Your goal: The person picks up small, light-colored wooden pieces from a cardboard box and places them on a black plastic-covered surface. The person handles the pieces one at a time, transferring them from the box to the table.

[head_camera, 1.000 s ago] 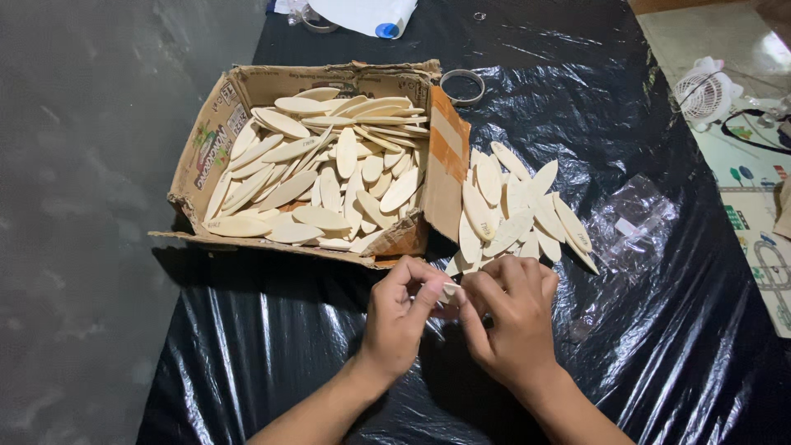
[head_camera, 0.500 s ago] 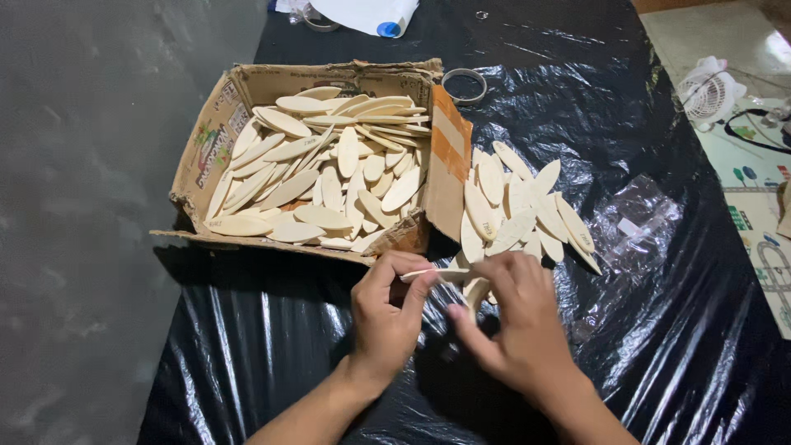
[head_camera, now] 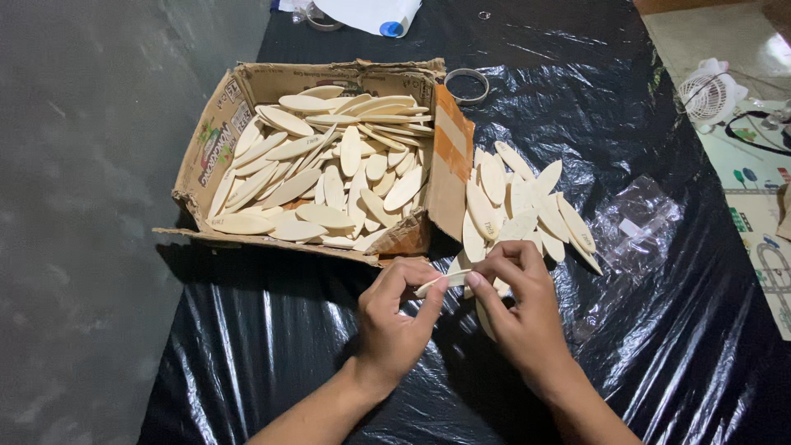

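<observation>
— Left hand (head_camera: 394, 325)?
— Pinching one end of a thin wooden oval piece (head_camera: 443, 283), just below the cardboard box (head_camera: 449, 169).
— Right hand (head_camera: 519, 317)?
— Fingertips closed on the other end, beside the loose pile (head_camera: 527, 206).

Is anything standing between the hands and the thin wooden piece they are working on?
Nothing visible does. The left hand and right hand both already pinch the thin wooden piece directly, above the black plastic sheet, just in front of the cardboard box.

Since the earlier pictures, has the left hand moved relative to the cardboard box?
Yes, slightly. The left hand has shifted right, toward the box's near right corner, pinching the thin wooden piece with the right hand.
</observation>
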